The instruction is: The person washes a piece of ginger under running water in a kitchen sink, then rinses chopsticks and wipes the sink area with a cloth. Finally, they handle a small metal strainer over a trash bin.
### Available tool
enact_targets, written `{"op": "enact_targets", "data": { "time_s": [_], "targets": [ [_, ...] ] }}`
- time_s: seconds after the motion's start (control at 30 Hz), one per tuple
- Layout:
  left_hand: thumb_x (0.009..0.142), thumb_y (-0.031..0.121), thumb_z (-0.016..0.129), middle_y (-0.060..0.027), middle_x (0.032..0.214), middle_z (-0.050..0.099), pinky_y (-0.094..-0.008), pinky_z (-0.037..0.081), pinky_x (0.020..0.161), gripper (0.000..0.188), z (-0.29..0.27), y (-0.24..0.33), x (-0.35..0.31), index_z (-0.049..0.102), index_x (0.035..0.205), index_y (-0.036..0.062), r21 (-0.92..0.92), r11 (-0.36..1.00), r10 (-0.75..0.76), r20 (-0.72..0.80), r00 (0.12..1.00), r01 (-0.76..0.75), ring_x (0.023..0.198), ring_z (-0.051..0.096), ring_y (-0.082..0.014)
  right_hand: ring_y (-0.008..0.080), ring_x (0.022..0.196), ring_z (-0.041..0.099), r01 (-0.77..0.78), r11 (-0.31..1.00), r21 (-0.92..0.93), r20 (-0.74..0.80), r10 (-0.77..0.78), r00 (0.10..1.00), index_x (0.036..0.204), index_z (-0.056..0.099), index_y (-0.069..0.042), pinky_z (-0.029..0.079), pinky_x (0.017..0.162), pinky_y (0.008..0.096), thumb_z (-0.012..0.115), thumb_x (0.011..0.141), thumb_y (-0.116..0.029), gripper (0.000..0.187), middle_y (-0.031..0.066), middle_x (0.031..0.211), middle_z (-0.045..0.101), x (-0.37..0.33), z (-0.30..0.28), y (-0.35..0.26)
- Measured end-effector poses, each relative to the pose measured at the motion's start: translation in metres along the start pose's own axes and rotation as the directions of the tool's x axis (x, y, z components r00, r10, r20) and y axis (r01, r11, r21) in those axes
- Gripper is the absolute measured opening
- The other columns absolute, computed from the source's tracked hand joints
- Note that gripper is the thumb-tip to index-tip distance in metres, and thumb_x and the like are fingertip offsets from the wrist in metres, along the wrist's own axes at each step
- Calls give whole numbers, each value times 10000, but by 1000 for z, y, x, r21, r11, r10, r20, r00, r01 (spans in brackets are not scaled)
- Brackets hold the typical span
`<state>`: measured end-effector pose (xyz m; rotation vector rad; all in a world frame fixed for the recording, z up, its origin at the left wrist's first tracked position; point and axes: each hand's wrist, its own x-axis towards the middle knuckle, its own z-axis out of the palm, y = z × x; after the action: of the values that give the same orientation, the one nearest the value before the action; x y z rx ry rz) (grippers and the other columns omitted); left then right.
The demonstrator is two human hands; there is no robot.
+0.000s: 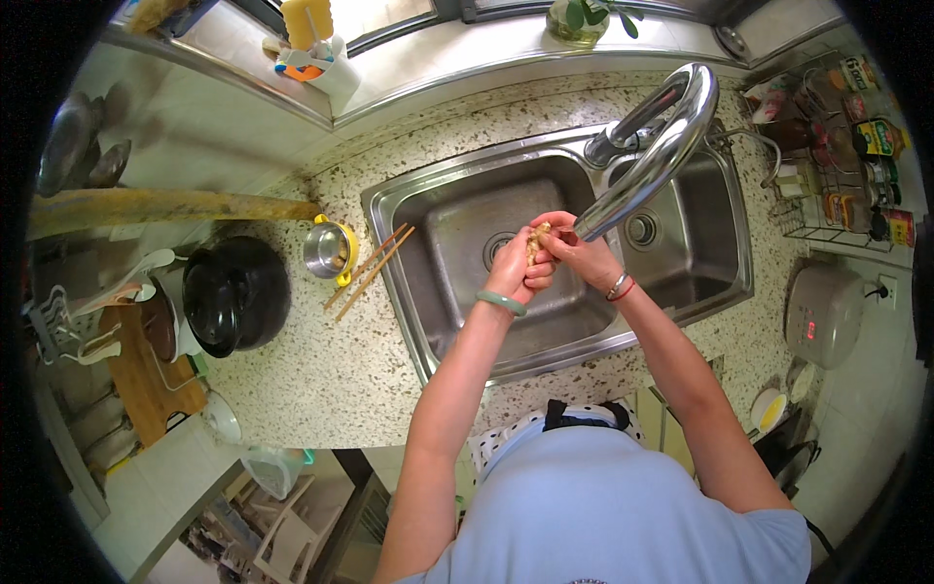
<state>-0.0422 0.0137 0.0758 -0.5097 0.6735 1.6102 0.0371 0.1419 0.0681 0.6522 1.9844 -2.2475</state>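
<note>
Over the larger left basin of a double steel sink (443, 277), I hold a pale, knobby piece of ginger (534, 247) in both hands. My left hand (514, 268), with a green bangle at its wrist, is closed round it from below. The fingers of my right hand (581, 258) are pinched on its upper right side, partly hiding it. A silver bracelet and a red cord circle my right wrist. The curved chrome faucet (671, 161) reaches down just above my right hand. No running water can be made out.
Left of the sink lie two wooden chopsticks (375, 271), beside a small steel bowl with yellow handles (326, 251) holding some pieces. Farther left stands a black pot (255, 292). A wire rack with jars (842, 161) and a grey appliance (825, 313) are at the right.
</note>
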Motion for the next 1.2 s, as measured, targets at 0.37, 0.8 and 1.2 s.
{"op": "enact_targets", "data": {
  "time_s": [0.37, 0.8, 1.2],
  "targets": [
    [1010, 279, 322, 27, 610, 362, -172, 210, 340, 295, -6, 1, 5, 499, 1227, 188, -69, 995, -69, 61, 996, 73, 405, 270, -33, 56, 827, 550, 8, 998, 63, -7, -8, 1000, 1118, 593, -56, 481, 711, 228, 539, 899, -102, 230, -20, 932, 608, -1, -4, 2],
    [1020, 307, 292, -10, 640, 424, -187, 211, 358, 321, 1, -6, 2, 500, 1216, 161, 243, 955, 170, 26, 985, -171, 411, 282, -48, 48, 728, 537, -100, 962, 253, -13, 106, 994, 1062, 624, -54, 443, 640, 204, 547, 905, -155, 202, -24, 797, 595, -3, -8, 14],
    [1020, 312, 318, -29, 765, 534, -217, 350, 464, 348, 1, -16, 10, 455, 1230, 71, 374, 833, 468, -83, 880, -408, 537, 434, -81, 79, 687, 572, -49, 929, 367, -186, 125, 974, 1038, 573, -16, 469, 594, 233, 574, 899, -158, 200, 15, 808, 623, -5, 5, 12]
  ]
}}
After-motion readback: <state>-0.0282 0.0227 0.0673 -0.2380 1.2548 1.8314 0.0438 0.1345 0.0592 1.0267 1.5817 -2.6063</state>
